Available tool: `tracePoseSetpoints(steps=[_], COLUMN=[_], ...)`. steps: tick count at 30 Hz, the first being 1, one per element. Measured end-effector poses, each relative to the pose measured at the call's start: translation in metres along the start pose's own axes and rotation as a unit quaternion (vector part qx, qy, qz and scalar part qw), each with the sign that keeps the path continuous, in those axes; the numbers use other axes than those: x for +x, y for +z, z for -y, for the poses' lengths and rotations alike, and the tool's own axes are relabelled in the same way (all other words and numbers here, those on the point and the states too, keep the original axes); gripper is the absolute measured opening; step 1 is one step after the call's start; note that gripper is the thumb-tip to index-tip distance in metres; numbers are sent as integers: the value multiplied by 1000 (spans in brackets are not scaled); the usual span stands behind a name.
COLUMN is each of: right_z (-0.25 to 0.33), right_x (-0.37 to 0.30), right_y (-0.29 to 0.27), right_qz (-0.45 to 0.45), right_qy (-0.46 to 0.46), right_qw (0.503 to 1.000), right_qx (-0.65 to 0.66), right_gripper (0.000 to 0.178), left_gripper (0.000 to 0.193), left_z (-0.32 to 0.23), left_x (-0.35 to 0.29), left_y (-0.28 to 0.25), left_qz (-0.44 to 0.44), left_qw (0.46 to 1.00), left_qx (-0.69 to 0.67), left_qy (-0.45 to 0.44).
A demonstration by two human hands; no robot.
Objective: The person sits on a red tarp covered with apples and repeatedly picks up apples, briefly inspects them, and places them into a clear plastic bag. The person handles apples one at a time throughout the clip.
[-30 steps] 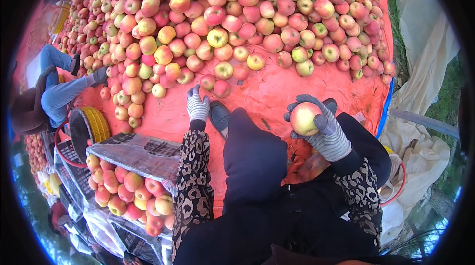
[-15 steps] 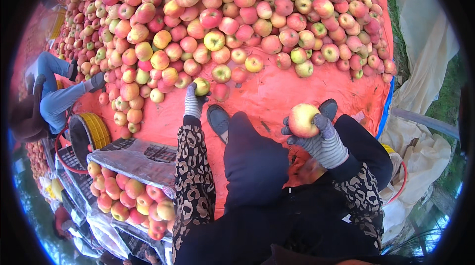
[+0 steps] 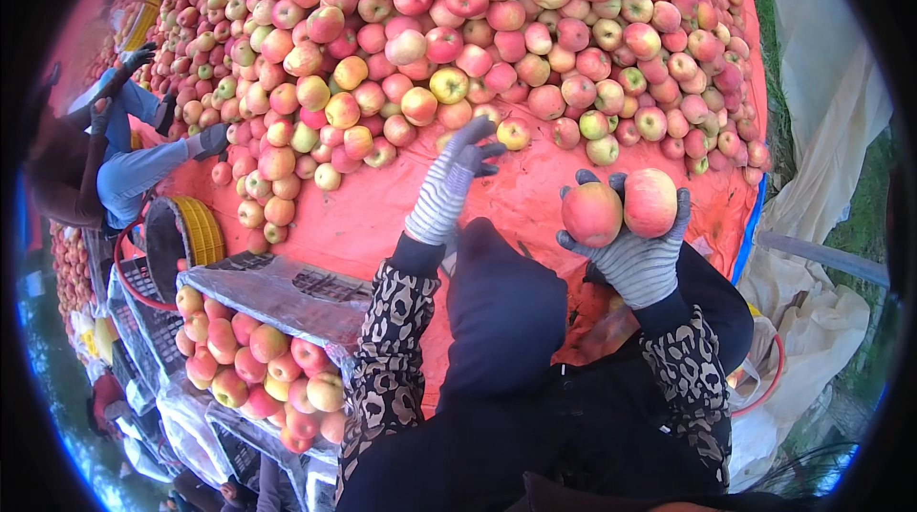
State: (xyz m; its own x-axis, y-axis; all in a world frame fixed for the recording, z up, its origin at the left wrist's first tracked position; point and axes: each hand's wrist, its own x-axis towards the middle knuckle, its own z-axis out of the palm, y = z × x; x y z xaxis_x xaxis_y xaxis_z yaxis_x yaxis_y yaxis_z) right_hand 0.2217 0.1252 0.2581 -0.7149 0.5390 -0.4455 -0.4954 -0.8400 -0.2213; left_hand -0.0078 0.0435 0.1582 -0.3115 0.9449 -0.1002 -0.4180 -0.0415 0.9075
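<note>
"So, where are the two apples (image 3: 650, 202)?"

"Side by side in the grip of the right hand (image 3: 638, 268), clamped around both."

"And the left hand (image 3: 460, 166)?"

"Its grip is apart, fingers spread near the apple pile (image 3: 467, 0), above the red sheet (image 3: 363, 208)."

A rosy apple (image 3: 591, 214) and a yellow-tinged red apple (image 3: 650, 202) sit side by side in the right grip (image 3: 638, 265).

Smooth, softly glossy apples (image 3: 592, 214) on my feed, matt striped knit gloves (image 3: 642, 271), printed cloth sleeves (image 3: 387, 330), a creased red tarpaulin (image 3: 535, 178) I take for plastic, a yellow plastic basket (image 3: 202, 227), shiny crinkled plastic sheeting (image 3: 272, 290), a smooth, metal-looking grey pole (image 3: 821, 259)
</note>
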Motion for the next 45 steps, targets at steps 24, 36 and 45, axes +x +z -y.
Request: tracePoseSetpoints(steps=[24,36,45], right_z=[-1,17,20], right_x=[-16,-43,-105], right_y=[-2,17,2], right_qz=[-3,88,156], right_qy=[3,-99,-173], right_qw=[999,989,966], right_qx=[-38,59,115], right_gripper=[77,73,77], left_gripper=[61,77,60], left_z=[18,-105,-79], left_x=[-20,-69,-108], left_y=[-87,98,192], left_qz=[-105,77,137], left_qw=[875,985,883], left_qx=[-461,-152,-413], left_qy=[-104,3,-177])
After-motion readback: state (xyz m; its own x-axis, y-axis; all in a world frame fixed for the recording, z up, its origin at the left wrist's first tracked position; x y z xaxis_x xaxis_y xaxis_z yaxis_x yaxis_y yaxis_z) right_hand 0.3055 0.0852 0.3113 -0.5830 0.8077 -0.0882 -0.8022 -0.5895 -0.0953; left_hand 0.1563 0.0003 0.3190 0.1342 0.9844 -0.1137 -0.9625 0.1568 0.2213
